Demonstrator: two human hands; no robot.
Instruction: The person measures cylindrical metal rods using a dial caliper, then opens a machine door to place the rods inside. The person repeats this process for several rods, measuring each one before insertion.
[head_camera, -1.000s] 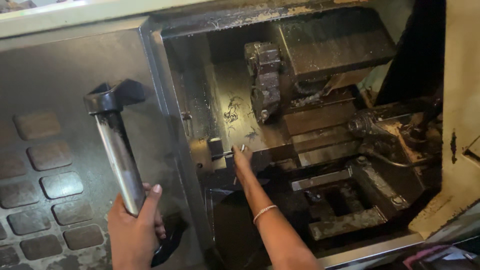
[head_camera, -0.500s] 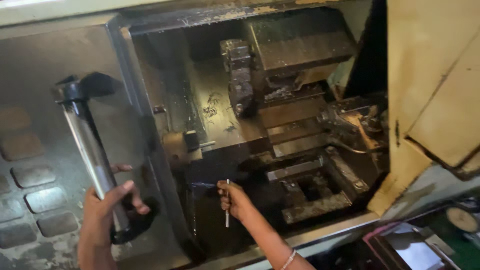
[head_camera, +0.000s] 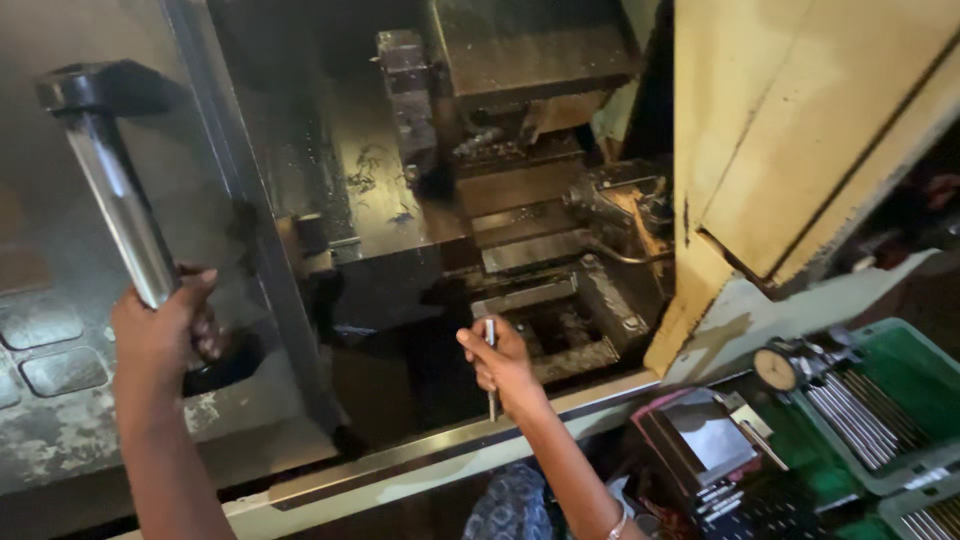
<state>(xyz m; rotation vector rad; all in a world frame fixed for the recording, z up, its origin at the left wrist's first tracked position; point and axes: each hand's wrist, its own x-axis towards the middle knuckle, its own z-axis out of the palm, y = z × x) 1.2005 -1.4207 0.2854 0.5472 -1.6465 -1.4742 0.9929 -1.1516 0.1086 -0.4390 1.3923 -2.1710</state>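
My left hand (head_camera: 165, 335) grips the lower end of a long shiny steel door handle (head_camera: 115, 210) on the grey sliding door (head_camera: 60, 420) of a lathe-type machine. My right hand (head_camera: 505, 365) is closed around a thin metal rod (head_camera: 491, 372), held upright just above the machine's front sill (head_camera: 420, 455). Behind it lies the dark, oily machine interior with the tool turret (head_camera: 410, 100) and slide blocks (head_camera: 545, 300).
A cream cabinet panel (head_camera: 800, 130) stands at the right. Below it a green tray (head_camera: 880, 400) holds several thin metal rods, with a round dial gauge (head_camera: 775, 368) beside it. Metal blocks (head_camera: 700, 435) lie in a dark tray near the sill.
My right hand has drawn back out of the machine toward the sill, now holding the thin rod. The view has swung right, bringing the trays into sight. My left hand stays on the handle.
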